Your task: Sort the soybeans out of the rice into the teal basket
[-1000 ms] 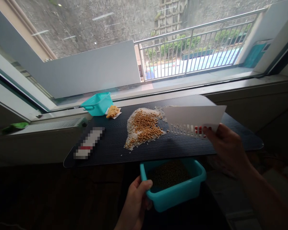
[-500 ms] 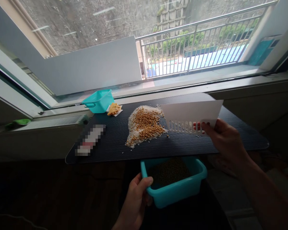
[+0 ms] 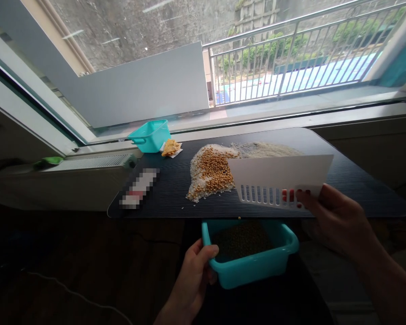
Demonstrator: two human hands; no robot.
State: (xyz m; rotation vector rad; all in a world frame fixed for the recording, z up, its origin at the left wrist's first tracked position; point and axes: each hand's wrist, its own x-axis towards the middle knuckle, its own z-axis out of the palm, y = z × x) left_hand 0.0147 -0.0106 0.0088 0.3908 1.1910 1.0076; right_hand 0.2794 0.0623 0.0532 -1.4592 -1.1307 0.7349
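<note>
The dark tabletop stood over a teal tub of small, dimly lit pieces, whose left rim the person's left hand gripped, thumb on top. The right hand pinched the right end of a white slotted sheet, with the heap of yellow beans and pale grains beyond its other end, left of that hand and well apart; one stray bean showed at the near edge.

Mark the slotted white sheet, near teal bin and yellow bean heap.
Slotted white sheet (image 3: 280, 173), head view: unslotted upper part.
Near teal bin (image 3: 253, 272), head view: front wall.
Yellow bean heap (image 3: 214, 168), head view: its middle.
</note>
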